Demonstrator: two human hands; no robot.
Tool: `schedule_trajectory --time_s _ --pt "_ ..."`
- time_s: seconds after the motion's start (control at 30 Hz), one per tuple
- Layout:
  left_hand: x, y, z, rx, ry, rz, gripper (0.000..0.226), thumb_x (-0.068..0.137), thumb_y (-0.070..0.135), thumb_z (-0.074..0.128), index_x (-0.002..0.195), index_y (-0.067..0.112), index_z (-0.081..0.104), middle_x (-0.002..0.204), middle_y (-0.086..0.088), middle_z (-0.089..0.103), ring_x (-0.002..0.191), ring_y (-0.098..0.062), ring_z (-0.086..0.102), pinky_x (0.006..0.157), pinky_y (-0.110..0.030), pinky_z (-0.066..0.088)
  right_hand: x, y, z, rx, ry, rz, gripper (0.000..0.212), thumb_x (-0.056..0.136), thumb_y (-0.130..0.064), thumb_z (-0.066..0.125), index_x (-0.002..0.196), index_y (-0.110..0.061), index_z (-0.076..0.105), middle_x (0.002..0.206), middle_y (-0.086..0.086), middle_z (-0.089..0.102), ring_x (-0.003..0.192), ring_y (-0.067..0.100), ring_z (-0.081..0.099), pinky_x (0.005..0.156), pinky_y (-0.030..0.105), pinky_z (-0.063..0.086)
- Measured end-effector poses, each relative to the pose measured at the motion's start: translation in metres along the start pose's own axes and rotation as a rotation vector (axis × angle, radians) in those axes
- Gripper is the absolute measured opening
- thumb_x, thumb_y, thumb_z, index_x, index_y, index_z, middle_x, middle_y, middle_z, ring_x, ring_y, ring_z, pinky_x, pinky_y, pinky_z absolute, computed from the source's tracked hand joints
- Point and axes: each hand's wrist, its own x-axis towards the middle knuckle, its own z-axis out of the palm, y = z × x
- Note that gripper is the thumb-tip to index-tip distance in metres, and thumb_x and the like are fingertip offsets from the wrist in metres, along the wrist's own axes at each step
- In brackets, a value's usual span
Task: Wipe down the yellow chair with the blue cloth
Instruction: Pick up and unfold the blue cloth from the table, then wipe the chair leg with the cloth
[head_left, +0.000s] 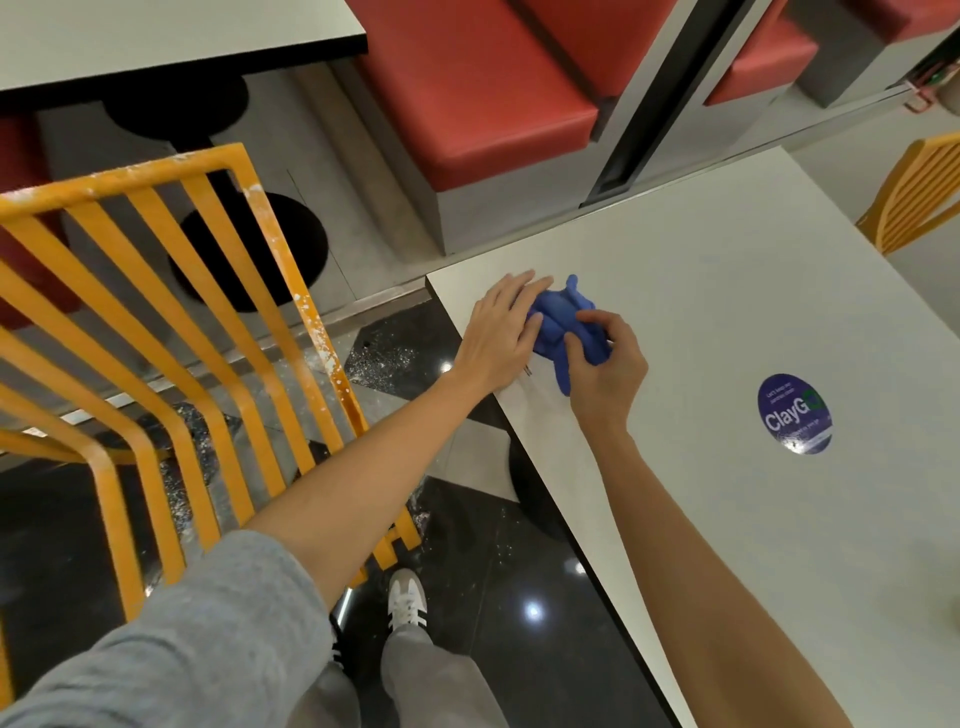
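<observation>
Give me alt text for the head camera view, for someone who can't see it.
Both hands gather a crumpled blue cloth on the corner of a white table: the left hand lies flat against it, the right hand pinches it. A yellow slatted metal chair, speckled with white dust, stands to the left.

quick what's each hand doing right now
Left hand: open, fingers straight, resting against the blue cloth on the white table.
Right hand: closed, fingers pinching the blue cloth.
</observation>
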Motion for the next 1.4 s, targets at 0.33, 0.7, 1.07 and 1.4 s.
schedule_trajectory --time_s 0.33,0.7,1.07,1.4 --pt "-0.092 0.055 -0.045 -0.984 0.439 -0.673 0.026 0.102 0.019 0.050 0.126 0.012 0.056 0.118 0.005 0.059 0.106 -0.003 0.058 0.087 -0.016 0.050 -0.085 -0.082 0.010 0.352 -0.107 0.126 0.031 0.083 -0.005 0.075 0.109 -0.015 0.061 0.108 -0.002 0.066 0.102 0.014 0.063 0.085 0.026 0.054" --pt "-0.280 0.008 -0.134 -0.753 0.806 -0.917 0.024 0.093 0.007 0.063 0.108 0.026 0.064 0.117 0.006 0.067 0.114 -0.010 0.061 0.104 -0.039 0.048 -0.221 -0.108 0.087 0.296 -0.870 0.526 0.078 0.066 -0.056 0.081 0.133 -0.025 0.052 0.117 -0.008 0.064 0.108 0.013 0.063 0.093 0.039 0.054" --pt "-0.400 -0.060 -0.217 -0.650 0.888 -0.971 0.025 0.099 0.028 0.057 0.122 0.020 0.064 0.124 0.006 0.065 0.114 -0.007 0.061 0.096 -0.027 0.051 -0.340 -0.169 0.201 0.490 -1.105 1.124 0.030 0.088 -0.035 0.067 0.111 -0.015 0.065 0.103 0.008 0.074 0.096 0.024 0.070 0.081 0.037 0.057" --pt "-0.531 -0.220 -0.296 -0.495 0.890 -1.317 0.036 0.105 0.021 0.045 0.139 0.014 0.052 0.140 -0.002 0.053 0.131 -0.014 0.046 0.103 -0.023 0.035 -0.464 -0.161 0.316 0.137 -0.801 1.046 0.059 0.082 -0.023 0.078 0.133 -0.010 0.050 0.121 0.009 0.061 0.105 0.027 0.061 0.091 0.044 0.052"
